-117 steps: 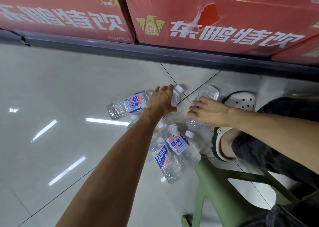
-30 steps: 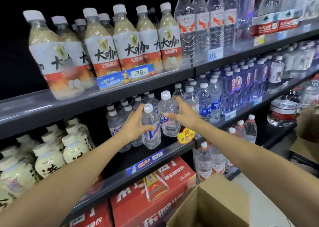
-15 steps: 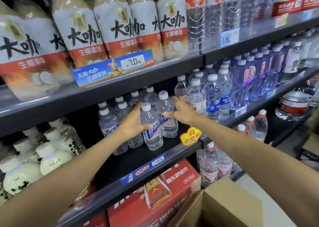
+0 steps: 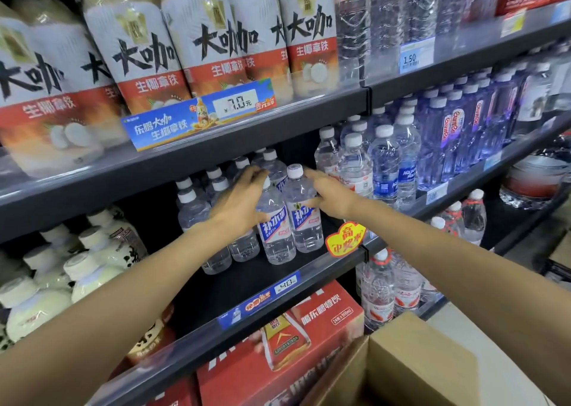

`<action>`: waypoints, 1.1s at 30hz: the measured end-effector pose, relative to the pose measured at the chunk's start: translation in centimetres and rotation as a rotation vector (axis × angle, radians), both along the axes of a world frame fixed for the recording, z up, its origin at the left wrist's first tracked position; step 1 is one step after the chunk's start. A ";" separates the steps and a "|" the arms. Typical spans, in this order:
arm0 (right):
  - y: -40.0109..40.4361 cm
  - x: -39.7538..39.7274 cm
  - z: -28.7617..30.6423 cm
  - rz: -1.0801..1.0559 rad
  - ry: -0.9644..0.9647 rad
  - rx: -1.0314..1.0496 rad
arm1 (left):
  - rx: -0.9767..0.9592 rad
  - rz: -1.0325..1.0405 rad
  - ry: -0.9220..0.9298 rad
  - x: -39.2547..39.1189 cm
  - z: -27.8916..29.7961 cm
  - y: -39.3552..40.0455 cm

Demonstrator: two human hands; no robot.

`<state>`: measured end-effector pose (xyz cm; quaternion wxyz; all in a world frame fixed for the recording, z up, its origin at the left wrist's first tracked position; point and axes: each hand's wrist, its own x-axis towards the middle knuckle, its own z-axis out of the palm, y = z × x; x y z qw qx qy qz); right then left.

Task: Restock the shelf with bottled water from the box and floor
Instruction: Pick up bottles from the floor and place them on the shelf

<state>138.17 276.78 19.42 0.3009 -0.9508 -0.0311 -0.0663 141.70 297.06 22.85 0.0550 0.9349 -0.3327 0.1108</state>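
Clear bottles, two of them, stand side by side on the dark shelf [image 4: 216, 288]. My left hand [image 4: 239, 203] is loosely open, fingers touching the left bottle [image 4: 276, 229]. My right hand [image 4: 332, 195], fingers straight, touches the right bottle [image 4: 304, 217]. Below it sits a brown box [image 4: 411, 362].

Latte bottles [image 4: 216, 44] 大咖, blue tag [image 4: 197, 115] 7.0; white tag [image 4: 411, 58] 1.50, water bottles [image 4: 289, 220] 补水

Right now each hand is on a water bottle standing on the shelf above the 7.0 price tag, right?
Not above. In the head view the left hand and right hand touch water bottles standing on the shelf below the 7.0 price tag.
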 end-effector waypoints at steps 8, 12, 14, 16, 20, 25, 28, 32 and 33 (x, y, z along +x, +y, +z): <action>0.5 0.1 0.4 -0.032 -0.192 -0.296 | 0.151 0.030 -0.180 0.8 0.2 -0.6; 0.7 1.4 0.1 -0.038 -0.210 -0.337 | 0.155 0.037 -0.186 1.8 0.2 -0.8; 0.8 1.9 0.2 -0.061 -0.196 -0.350 | 0.154 0.056 -0.181 2.2 0.1 -0.9; 0.8 2.5 0.1 -0.090 -0.176 -0.339 | 0.150 0.079 -0.170 2.5 0.2 -1.0; 1.2 4.2 0.1 -0.108 -0.161 -0.336 | 0.153 0.107 -0.163 3.4 0.2 -1.1; 1.3 5.1 -0.1 -0.109 -0.153 -0.307 | 0.151 0.112 -0.157 4.1 -0.1 -0.9; 1.4 5.0 -0.4 -0.104 -0.191 -0.288 | 0.157 0.111 -0.163 4.2 -0.3 -0.8; 2.1 4.4 -0.7 -0.144 -0.247 -0.370 | 0.188 0.107 -0.143 3.7 -0.2 -0.7; 2.4 4.1 -0.7 -0.152 -0.261 -0.403 | 0.191 0.103 -0.130 3.5 0.0 -0.6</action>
